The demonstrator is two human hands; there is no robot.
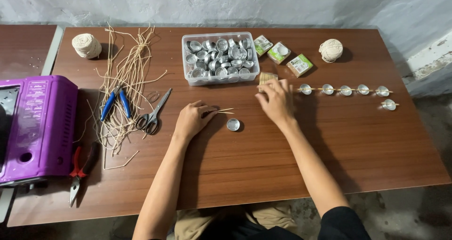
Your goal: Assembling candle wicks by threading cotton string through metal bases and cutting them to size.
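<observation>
Hands work at the middle of the desk (263,160). Left hand (190,120) has its fingers pinched on thin sticks (225,111), with a small metal cup (233,124) just beside them. Right hand (275,101) spreads loose fingers over a stick bundle (267,77). Farther back, a clear box (220,57) holds spare cups together.

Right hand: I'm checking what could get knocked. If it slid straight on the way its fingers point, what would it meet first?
The right hand points up-left, toward the table's far edge. First in line is the small bundle of thin wooden sticks at its fingertips, probably already touched. Just beyond stands the clear plastic box of metal cups.
</observation>
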